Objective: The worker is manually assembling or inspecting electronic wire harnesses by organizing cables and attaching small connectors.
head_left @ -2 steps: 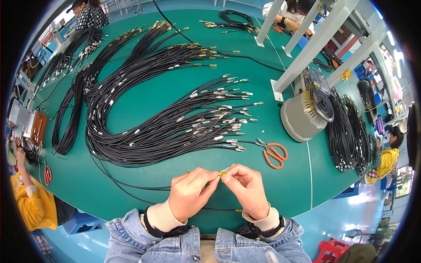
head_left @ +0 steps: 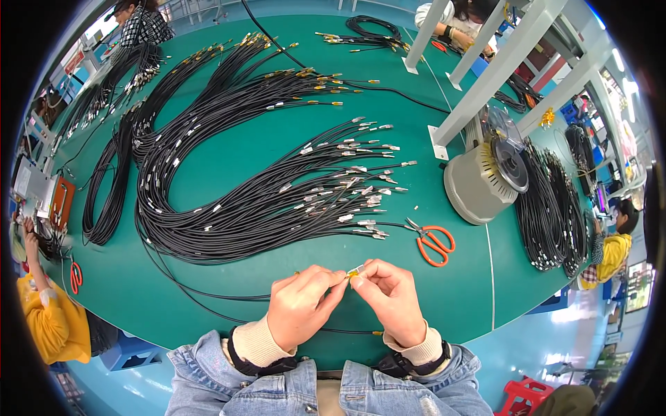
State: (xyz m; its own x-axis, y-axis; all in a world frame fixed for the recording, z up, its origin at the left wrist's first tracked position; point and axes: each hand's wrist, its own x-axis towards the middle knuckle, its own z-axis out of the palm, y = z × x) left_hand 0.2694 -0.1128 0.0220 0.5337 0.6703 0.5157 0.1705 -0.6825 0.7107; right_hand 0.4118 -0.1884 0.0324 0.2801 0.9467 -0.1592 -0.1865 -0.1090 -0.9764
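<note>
My left hand and my right hand meet over the near edge of the green table, both with fingertips pinched. Between them is a small gold-coloured cable connector with a whitish tip or sleeve; its finer parts are too small to tell. The left fingers grip its left side, the right thumb and forefinger its right side. A thin black cable runs into my left hand from the left. Below the hands another cable end with a gold connector lies by my right wrist. Orange-handled cutters lie beyond my right hand.
A large bundle of black cables with white tags curves across the green table. To the right stand a round grey machine and metal posts. More coiled cables lie past them. Other people work around the table.
</note>
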